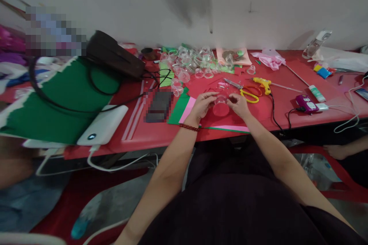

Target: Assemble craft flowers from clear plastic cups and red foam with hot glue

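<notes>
Near the front edge of the red table, my left hand [203, 105] and my right hand [239, 105] grip a small clear plastic cup [221, 99] from both sides. A round red piece [221, 109] covers its end facing me. My left hand's fingers curl round the cup's left side, and my right fingertips pinch its right edge. Scissors [249, 94] with yellow and orange handles lie just beyond my right hand, beside a yellow glue gun [262, 84]. Sheets of red, pink [188, 110] and green paper [176, 111] lie under my hands.
Several clear plastic cups [195, 59] are heaped by the wall. A dark phone [160, 106], a white power bank [102, 126] and a black bag [113, 53] sit left. To the right are a purple power socket [306, 103] and cables. Other people's arms [349, 148] show at both sides.
</notes>
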The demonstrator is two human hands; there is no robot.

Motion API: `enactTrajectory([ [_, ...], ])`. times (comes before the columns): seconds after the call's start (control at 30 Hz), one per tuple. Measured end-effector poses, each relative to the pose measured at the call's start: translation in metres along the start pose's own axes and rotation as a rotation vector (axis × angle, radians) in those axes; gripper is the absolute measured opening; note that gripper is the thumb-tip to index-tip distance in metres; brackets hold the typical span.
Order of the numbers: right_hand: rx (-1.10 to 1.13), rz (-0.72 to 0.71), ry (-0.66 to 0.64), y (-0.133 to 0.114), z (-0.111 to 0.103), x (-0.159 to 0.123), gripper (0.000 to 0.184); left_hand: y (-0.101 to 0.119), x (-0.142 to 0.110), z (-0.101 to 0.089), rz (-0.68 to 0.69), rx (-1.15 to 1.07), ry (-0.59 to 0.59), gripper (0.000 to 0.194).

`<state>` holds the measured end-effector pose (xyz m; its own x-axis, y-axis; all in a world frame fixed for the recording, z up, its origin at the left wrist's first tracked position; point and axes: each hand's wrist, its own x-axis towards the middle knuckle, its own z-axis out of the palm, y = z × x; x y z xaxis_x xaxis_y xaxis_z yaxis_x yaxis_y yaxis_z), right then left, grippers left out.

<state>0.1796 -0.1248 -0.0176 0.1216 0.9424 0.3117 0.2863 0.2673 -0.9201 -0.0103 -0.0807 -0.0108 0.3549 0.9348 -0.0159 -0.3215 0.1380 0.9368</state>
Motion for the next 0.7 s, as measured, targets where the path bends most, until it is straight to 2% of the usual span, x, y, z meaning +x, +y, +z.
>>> enactTrajectory([
  [0.17,0.0,-0.021,0.041,-0.0018,-0.0015,-0.0006,0.03,-0.004,-0.0001,0.0003,0.059,0.031,0.03,0.03],
  [0.37,0.025,-0.006,-0.03,0.0002,-0.0016,-0.0002,0.036,-0.0051,0.0012,-0.0001,0.11,0.046,-0.007,0.042],
  [0.47,0.005,-0.023,-0.008,0.0013,-0.0012,0.0,0.035,-0.0045,0.0,-0.0016,0.102,0.053,-0.008,0.044],
  [0.6,0.042,-0.014,0.089,0.0049,-0.003,0.0031,0.03,-0.0027,-0.003,-0.0004,0.015,0.101,-0.127,0.047],
  [0.7,0.066,0.011,0.082,0.0076,-0.005,0.0054,0.032,-0.0019,-0.0039,0.0025,0.003,0.121,-0.165,0.049],
])
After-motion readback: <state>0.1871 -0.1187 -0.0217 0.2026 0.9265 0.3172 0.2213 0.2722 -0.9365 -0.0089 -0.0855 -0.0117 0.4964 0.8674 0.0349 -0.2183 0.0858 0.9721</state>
